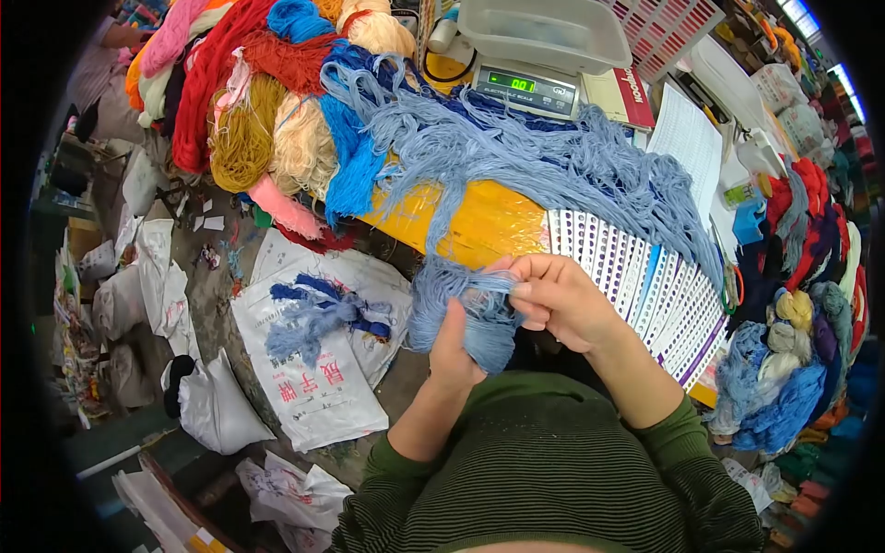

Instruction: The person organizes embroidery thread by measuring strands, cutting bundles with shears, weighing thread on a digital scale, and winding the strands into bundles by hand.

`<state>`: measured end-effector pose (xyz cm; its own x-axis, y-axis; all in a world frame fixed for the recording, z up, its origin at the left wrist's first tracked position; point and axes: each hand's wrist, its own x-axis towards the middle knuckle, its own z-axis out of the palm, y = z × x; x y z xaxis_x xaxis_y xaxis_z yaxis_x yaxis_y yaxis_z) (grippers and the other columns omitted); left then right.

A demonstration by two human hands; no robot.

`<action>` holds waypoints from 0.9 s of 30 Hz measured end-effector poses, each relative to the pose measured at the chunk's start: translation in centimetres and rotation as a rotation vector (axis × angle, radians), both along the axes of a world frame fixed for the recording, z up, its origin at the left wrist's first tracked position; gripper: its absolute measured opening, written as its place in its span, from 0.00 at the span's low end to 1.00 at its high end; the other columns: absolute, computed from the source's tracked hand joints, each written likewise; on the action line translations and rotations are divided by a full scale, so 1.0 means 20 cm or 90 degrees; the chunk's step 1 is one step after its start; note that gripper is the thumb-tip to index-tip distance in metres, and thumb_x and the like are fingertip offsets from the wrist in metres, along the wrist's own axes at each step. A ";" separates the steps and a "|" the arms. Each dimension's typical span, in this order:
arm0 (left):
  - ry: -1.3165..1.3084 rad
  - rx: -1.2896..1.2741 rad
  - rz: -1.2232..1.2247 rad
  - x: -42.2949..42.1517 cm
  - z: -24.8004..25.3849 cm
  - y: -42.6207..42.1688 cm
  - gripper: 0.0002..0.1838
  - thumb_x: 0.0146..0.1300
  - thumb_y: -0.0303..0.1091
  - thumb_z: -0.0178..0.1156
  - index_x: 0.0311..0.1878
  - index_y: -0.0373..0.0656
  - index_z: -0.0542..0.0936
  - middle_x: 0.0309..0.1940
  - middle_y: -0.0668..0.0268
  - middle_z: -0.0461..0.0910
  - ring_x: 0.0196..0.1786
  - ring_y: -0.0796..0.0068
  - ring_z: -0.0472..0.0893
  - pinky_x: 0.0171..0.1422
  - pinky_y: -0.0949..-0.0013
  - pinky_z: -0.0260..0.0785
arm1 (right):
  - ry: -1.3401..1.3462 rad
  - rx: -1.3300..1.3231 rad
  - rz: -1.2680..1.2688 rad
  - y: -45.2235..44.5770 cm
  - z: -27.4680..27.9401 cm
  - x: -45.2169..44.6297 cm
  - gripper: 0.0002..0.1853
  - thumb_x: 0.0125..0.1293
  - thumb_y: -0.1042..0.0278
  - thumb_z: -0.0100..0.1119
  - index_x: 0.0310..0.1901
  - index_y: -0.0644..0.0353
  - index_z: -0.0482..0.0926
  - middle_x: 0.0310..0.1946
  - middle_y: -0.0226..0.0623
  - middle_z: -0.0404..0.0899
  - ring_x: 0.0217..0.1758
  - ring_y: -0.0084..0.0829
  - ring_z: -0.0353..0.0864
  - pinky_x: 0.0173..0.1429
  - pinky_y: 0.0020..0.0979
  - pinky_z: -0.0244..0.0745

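Observation:
A bundle of grey-blue yarn (495,334) hangs in front of my body at the table's near edge. My left hand (454,350) is wrapped round its lower left side, thumb pointing up. At the bundle's upper right, my right hand (560,300) pinches some of its strands between thumb and fingers. A strip of the same yarn runs up from the bundle to a long pile of light blue yarn (516,157) lying across the yellow table (493,221).
Behind the pile stand an electronic scale (527,90) and a clear plastic tub (544,35). Colourful skeins (267,101) hang at the left. Punched cards (636,276) lie at the right. White sacks (309,369) with blue yarn scraps (323,313) lie on the floor.

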<state>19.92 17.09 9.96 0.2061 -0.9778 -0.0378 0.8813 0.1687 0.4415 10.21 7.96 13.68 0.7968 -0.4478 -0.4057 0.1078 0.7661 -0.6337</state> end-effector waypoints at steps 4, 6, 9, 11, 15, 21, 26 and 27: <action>-0.101 0.029 0.044 -0.02 -0.02 -0.01 0.28 0.60 0.46 0.39 0.53 0.30 0.59 0.50 0.56 0.64 0.53 0.67 0.65 0.57 0.67 0.55 | 0.145 -0.156 0.039 0.03 0.06 0.03 0.04 0.52 0.74 0.53 0.27 0.66 0.74 0.16 0.23 0.66 0.13 0.10 0.54 0.17 0.15 0.47; -0.208 0.057 0.057 -0.02 -0.01 -0.01 0.25 0.60 0.42 0.41 0.53 0.30 0.59 0.50 0.56 0.64 0.53 0.67 0.65 0.57 0.67 0.55 | 0.150 -0.200 0.009 0.04 0.04 0.04 0.04 0.51 0.75 0.54 0.27 0.67 0.75 0.15 0.22 0.66 0.12 0.10 0.53 0.16 0.15 0.46; -0.154 0.098 0.016 0.00 0.00 -0.03 0.22 0.59 0.37 0.42 0.52 0.30 0.61 0.50 0.56 0.64 0.53 0.67 0.65 0.57 0.67 0.55 | 0.096 -0.183 -0.040 0.06 0.02 0.03 0.04 0.51 0.76 0.53 0.26 0.67 0.76 0.17 0.24 0.68 0.14 0.10 0.53 0.17 0.15 0.46; -0.094 0.117 0.006 0.00 0.02 -0.05 0.20 0.59 0.36 0.43 0.51 0.30 0.62 0.49 0.56 0.65 0.52 0.67 0.65 0.56 0.68 0.55 | 0.061 -0.179 -0.098 0.07 0.01 0.04 0.04 0.52 0.77 0.51 0.27 0.67 0.76 0.19 0.27 0.69 0.15 0.11 0.54 0.18 0.15 0.46; -0.019 0.076 -0.005 0.05 -0.06 -0.03 0.17 0.61 0.36 0.42 0.46 0.33 0.67 0.44 0.59 0.68 0.49 0.70 0.66 0.55 0.69 0.55 | 0.036 0.009 -0.092 0.03 0.00 0.03 0.05 0.53 0.76 0.50 0.29 0.67 0.75 0.20 0.29 0.68 0.16 0.12 0.55 0.18 0.14 0.47; 0.616 -0.226 0.026 0.48 -0.16 0.14 0.12 0.60 0.32 0.35 0.20 0.49 0.61 0.17 0.77 0.61 0.19 0.87 0.62 0.23 0.84 0.55 | 0.041 0.012 0.152 -0.19 0.08 -0.06 0.06 0.56 0.70 0.48 0.27 0.63 0.72 0.13 0.23 0.59 0.13 0.14 0.54 0.16 0.16 0.52; 0.443 -0.178 0.273 1.09 -0.76 0.84 0.09 0.58 0.33 0.38 0.26 0.45 0.67 0.22 0.72 0.68 0.20 0.84 0.64 0.27 0.80 0.58 | 0.218 -0.107 -0.154 -0.80 0.00 -0.27 0.05 0.54 0.70 0.50 0.27 0.62 0.72 0.14 0.25 0.62 0.13 0.15 0.60 0.18 0.20 0.62; 0.364 -0.030 0.418 1.17 -0.84 0.98 0.10 0.58 0.33 0.39 0.28 0.42 0.69 0.24 0.69 0.69 0.23 0.80 0.66 0.30 0.76 0.60 | 0.276 -0.125 -0.281 -0.91 0.02 -0.25 0.05 0.54 0.71 0.50 0.28 0.63 0.72 0.15 0.27 0.64 0.13 0.16 0.59 0.18 0.21 0.64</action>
<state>43.33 36.75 -6.92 0.6900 -0.6715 -0.2702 0.6841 0.7269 -0.0595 5.25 -10.22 14.13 0.3030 -0.7947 -0.5260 0.0894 0.5732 -0.8145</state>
